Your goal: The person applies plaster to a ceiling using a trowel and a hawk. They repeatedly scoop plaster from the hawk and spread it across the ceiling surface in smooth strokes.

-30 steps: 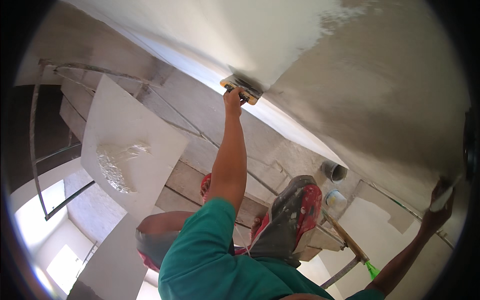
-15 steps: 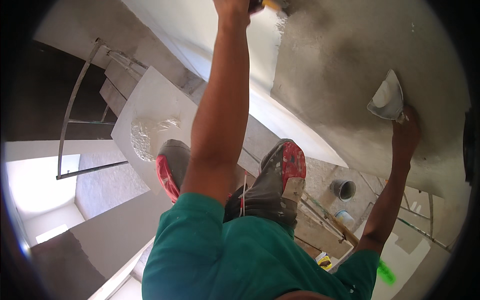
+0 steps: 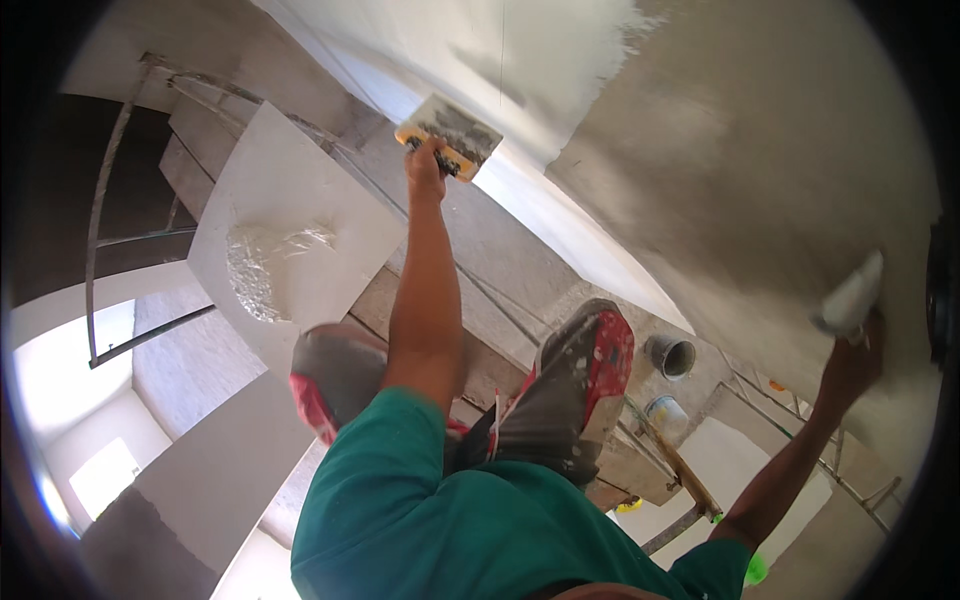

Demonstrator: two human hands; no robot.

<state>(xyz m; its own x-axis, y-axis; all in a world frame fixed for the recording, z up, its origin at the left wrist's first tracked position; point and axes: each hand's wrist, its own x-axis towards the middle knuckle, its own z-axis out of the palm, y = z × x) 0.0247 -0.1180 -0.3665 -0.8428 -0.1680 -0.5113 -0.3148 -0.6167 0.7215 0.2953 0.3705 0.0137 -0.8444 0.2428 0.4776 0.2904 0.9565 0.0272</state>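
My left hand (image 3: 426, 168) grips a rectangular trowel (image 3: 462, 124) with a yellow and black handle, its grimy blade held near the edge of the wall's white coated band (image 3: 560, 45). At the right, my right hand (image 3: 852, 350) holds a putty knife (image 3: 848, 290) loaded with white paste, close to the grey-brown plastered surface (image 3: 730, 180). Below my arms are my bent knees in grey and red trousers (image 3: 585, 360), spattered with paint.
A metal scaffold frame (image 3: 95, 260) stands at the left. A pale board (image 3: 340, 235) with crumpled plastic (image 3: 262, 272) lies by wooden planks (image 3: 380, 325). Lower right are a grey bucket (image 3: 670, 356), a paint pail (image 3: 665, 415) and more metal rails (image 3: 840, 455).
My left hand has come down and left from the top of the picture with the trowel. My right hand went up half a second ago and is now lower and farther right.
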